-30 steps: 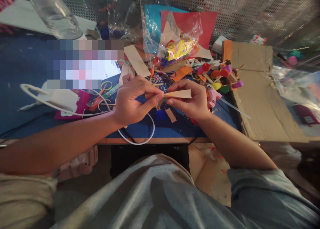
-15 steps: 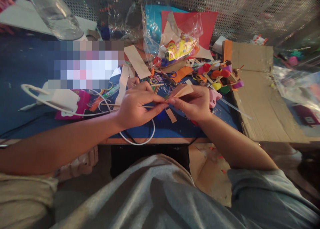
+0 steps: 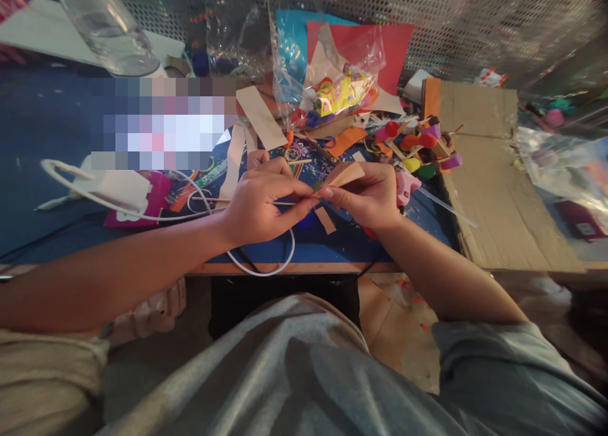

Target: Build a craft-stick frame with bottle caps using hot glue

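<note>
Bottle of clear plastic (image 3: 111, 43), with liquid inside, stands at the far left of the blue-topped table (image 3: 42, 125). Closer to the front edge, a white plug adapter (image 3: 114, 189) with a looping white cable (image 3: 292, 246) sits against a bright pink box (image 3: 159, 192). A thin wooden stick (image 3: 211, 199) runs behind the left hand (image 3: 261, 201); whether that hand touches it I cannot tell. The left hand's grip is closed, thumb and forefinger pinching the left end of a folded strip of tan paper (image 3: 349, 174). The strip is above the middle of the table, its wider end slanting up to the right. Below it lies a small tan paper rectangle (image 3: 325, 220). Behind are a clear bag with yellow wrappers inside (image 3: 342, 94) and a large red sheet (image 3: 396, 56). The right hand (image 3: 370, 198) also has its grip closed on the strip, fingertips meeting the left hand's. Beyond it come a cluster of coloured round caps (image 3: 418, 141) and a flat brown cardboard sheet (image 3: 503, 201) spread along the table. A grey perforated panel (image 3: 456, 18) backs the workspace, and crumpled clear plastic (image 3: 560, 160) fills the right side.
</note>
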### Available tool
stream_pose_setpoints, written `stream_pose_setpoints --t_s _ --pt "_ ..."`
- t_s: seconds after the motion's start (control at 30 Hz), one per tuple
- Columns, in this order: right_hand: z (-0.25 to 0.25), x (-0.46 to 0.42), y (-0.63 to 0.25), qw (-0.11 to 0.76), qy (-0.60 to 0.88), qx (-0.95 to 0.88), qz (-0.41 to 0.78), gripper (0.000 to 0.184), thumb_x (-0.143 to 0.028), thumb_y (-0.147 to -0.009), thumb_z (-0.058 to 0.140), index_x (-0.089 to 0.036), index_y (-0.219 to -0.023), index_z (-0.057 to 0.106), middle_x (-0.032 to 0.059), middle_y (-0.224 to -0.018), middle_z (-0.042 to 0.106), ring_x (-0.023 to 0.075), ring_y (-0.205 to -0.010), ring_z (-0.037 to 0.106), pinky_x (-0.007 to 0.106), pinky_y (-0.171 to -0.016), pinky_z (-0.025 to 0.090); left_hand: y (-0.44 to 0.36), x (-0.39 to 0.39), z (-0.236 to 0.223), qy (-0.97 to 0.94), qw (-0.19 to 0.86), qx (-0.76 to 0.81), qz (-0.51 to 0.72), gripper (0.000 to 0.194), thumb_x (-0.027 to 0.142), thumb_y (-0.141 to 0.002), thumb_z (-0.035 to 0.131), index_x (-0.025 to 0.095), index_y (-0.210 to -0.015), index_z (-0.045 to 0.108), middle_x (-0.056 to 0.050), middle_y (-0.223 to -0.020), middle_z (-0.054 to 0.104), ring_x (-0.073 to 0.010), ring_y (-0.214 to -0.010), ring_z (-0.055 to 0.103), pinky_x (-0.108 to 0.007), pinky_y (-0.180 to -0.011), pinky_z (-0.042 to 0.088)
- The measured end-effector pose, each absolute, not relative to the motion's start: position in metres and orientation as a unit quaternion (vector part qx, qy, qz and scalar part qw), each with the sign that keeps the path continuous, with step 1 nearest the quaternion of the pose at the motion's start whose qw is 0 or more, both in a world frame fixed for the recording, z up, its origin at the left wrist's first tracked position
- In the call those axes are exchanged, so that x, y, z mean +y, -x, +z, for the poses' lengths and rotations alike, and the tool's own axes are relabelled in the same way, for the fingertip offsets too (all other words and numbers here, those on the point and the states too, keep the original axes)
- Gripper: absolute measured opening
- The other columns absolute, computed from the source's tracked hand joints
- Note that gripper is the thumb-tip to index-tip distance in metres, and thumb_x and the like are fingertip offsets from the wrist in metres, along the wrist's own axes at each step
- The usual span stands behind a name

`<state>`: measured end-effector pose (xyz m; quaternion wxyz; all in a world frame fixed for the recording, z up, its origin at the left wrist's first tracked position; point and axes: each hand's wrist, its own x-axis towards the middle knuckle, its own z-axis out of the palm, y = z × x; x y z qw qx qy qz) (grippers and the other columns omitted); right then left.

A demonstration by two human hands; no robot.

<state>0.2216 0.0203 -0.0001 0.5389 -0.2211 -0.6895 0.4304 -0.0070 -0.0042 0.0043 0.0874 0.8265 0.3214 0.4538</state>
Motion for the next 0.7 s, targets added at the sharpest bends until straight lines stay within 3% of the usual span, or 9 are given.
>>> stream_pose_setpoints --t_s 0.2,0.37,0.53,0.7 --pt "0.0043 0.0196 -0.2198 0.531 0.208 -0.679 0.463 0.023 -0.039 -0.084 0.101 -0.022 -0.079 0.086 0.0028 -0.084 0.088 0.0099 -0.054 0.068 0.022 -0.048 0.055 0.0066 -0.0071 0.0072 -0.831 0.098 0.305 0.455 0.018 0.036 -0.101 0.076 0.027 -0.088 0.084 0.000 -0.072 0.077 -0.0185 -0.070 0.066 -0.047 -0.091 0.047" --pt "0.0063 0.0190 -0.2204 0.521 0.221 -0.698 0.440 0.032 -0.047 -0.083 0.101 -0.022 -0.073 0.083 0.0011 -0.076 0.084 0.0107 -0.053 0.068 0.022 -0.045 0.053 0.0062 -0.0085 0.0057 -0.837 0.104 0.313 0.437 0.019 0.037 -0.100 0.074 0.026 -0.089 0.082 0.000 -0.074 0.077 -0.0186 -0.070 0.067 -0.048 -0.093 0.047" --pt "0.0046 0.0197 -0.2207 0.525 0.213 -0.690 0.450 0.027 -0.043 -0.079 0.105 -0.024 -0.075 0.086 -0.0006 -0.074 0.083 0.0107 -0.054 0.068 0.021 -0.047 0.055 0.0069 -0.0084 0.0055 -0.842 0.098 0.282 0.449 0.019 0.031 -0.104 0.073 0.026 -0.088 0.083 0.001 -0.072 0.074 -0.0175 -0.070 0.067 -0.048 -0.094 0.047" --pt "0.0023 0.0219 -0.2205 0.518 0.237 -0.657 0.494 0.027 -0.043 -0.076 0.107 -0.023 -0.078 0.088 0.0005 -0.076 0.085 0.0082 -0.045 0.061 0.020 -0.037 0.045 0.0082 -0.0071 0.0081 -0.845 0.105 0.300 0.431 0.024 0.036 -0.105 0.072 0.026 -0.086 0.082 0.000 -0.073 0.076 -0.0186 -0.072 0.069 -0.047 -0.095 0.048"
